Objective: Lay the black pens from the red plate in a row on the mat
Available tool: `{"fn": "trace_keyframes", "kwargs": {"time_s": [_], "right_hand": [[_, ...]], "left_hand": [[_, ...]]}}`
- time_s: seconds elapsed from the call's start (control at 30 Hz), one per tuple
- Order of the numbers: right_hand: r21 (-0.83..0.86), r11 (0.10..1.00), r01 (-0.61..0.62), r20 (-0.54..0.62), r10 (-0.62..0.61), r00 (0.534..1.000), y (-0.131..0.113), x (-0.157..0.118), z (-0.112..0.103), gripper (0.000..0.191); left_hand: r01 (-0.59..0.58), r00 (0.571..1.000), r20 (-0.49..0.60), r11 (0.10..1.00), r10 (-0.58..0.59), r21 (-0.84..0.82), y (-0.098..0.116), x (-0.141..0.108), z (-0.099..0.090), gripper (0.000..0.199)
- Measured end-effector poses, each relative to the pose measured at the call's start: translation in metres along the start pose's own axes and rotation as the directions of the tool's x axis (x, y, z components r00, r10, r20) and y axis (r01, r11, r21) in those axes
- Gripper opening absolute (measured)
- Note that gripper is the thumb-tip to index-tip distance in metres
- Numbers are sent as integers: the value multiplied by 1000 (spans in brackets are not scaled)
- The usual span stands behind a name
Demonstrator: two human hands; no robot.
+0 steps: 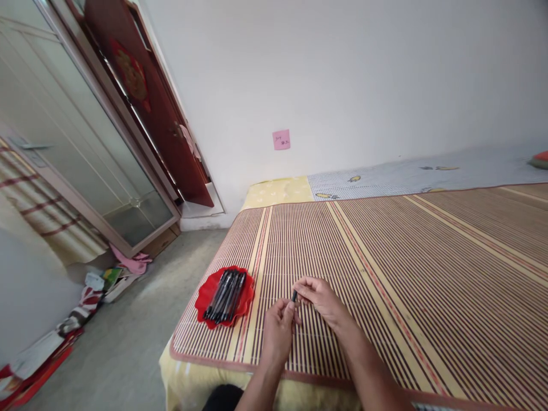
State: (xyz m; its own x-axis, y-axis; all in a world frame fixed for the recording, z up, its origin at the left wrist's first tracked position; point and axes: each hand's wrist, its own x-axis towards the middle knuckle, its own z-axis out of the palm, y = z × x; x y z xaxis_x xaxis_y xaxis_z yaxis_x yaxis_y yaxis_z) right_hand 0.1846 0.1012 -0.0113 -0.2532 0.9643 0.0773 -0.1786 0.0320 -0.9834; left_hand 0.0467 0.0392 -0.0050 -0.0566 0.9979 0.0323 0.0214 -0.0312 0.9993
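A black pen (294,295) is between my two hands over the striped mat, mostly hidden by my fingers. My left hand (280,322) is closed around its lower part. The fingertips of my right hand (314,294) pinch its upper end. To the left of my hands, a red scalloped plate (200,294) lies on the mat, bearing a bundle of several black pens (226,295) with clear barrels, side by side.
The striped bamboo mat (317,245) covers a bed with a yellow sheet (274,191) at its far end. A white wall with a pink note (281,140) stands beyond. Left are a concrete floor (141,319), a glass door (85,114) and clutter (81,308).
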Motion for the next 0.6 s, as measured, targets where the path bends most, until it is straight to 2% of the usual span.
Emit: {"fn": "trace_keyframes", "kwargs": {"time_s": [0.17,0.3,0.43,0.6], "right_hand": [[68,997,-37,92,30,995,-5,-4,-4,33],[175,982,-73,152,47,987,-6,-5,-4,38],[103,994,-40,75,32,997,-4,-4,-2,38],[32,999,-14,54,13,998,-3,-3,-2,37]], "left_hand": [[139,987,113,969,-118,-204,-4,1,-1,52],[238,967,173,913,-189,-332,-2,-1,-1,51],[232,969,159,920,-190,-317,3,-3,0,51],[208,976,129,919,-174,-334,5,-4,3,44]]}}
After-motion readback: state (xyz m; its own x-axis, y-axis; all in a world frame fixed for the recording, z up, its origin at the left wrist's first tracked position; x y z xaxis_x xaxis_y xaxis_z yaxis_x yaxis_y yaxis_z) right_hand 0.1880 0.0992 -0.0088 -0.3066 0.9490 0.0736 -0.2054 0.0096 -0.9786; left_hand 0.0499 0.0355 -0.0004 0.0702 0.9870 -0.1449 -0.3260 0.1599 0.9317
